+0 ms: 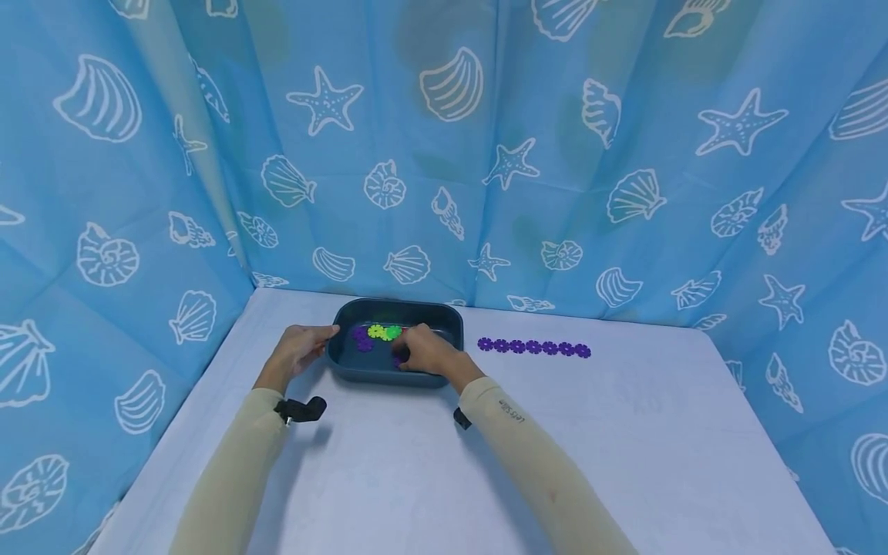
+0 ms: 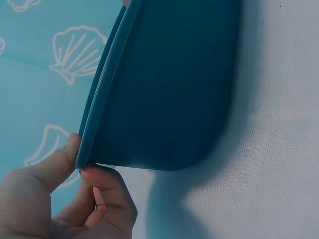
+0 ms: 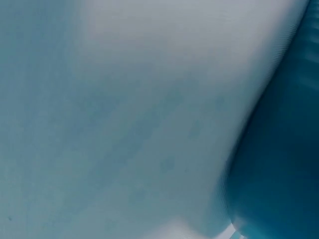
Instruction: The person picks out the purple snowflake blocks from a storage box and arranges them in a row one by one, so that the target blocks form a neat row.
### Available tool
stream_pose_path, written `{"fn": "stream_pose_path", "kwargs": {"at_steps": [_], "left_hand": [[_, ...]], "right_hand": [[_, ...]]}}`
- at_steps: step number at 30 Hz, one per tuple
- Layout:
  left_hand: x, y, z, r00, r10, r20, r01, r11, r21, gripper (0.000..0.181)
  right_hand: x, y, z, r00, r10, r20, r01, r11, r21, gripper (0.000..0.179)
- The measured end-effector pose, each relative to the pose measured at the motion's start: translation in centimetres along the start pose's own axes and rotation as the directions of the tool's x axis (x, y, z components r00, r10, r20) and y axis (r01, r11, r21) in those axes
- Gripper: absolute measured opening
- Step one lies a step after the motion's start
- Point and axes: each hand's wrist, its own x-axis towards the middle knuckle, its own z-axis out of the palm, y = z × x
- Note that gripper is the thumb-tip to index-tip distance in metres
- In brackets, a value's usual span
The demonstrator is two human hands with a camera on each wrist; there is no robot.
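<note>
A dark blue-green rectangular tub [image 1: 388, 378] sits on the table. My left hand [image 1: 304, 351] pinches its left rim between thumb and fingers, plain in the left wrist view, where the tub's outer wall [image 2: 164, 89] fills the middle. Over the tub's right part, my right hand [image 1: 426, 351] reaches inside with bent fingers. Purple shows at its fingertips, but whether they hold that piece is hidden. Inside lie purple flower-shaped discs [image 1: 363, 339], yellow-green ones [image 1: 377, 331], a green one [image 1: 393, 333] and a bit of red. The right wrist view catches only the tub's wall [image 3: 284, 164], blurred.
To the right of the tub, several purple flower-shaped discs [image 1: 533, 347] form a straight row on the white tablecloth [image 1: 624, 432]. A blue curtain [image 1: 444, 154] with white shell and starfish prints stands behind the table and at both sides.
</note>
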Motion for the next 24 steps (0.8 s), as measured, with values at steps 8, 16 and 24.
{"fn": "stream_pose_path", "kwargs": {"at_steps": [8,16,24], "left_hand": [[-0.1,0.2,0.3,1.000,-0.009,-0.001,0.009,1.000,0.002,0.051],[-0.2,0.3,0.6,1.000,-0.023,0.003,0.023,1.000,0.015,0.053],[-0.2,0.3,0.3,1.000,-0.031,0.001,0.031,0.999,0.028,0.055]], "right_hand": [[-1.3,1.3,-3.0,0.992,0.032,-0.119,-0.020,0.995,0.100,0.038],[-6.0,6.6,-7.6,0.962,0.175,-0.210,-0.141,0.976,0.165,0.043],[-13.6,13.6,-9.9,0.889,0.399,-0.225,-0.358,0.912,0.201,0.044]]}}
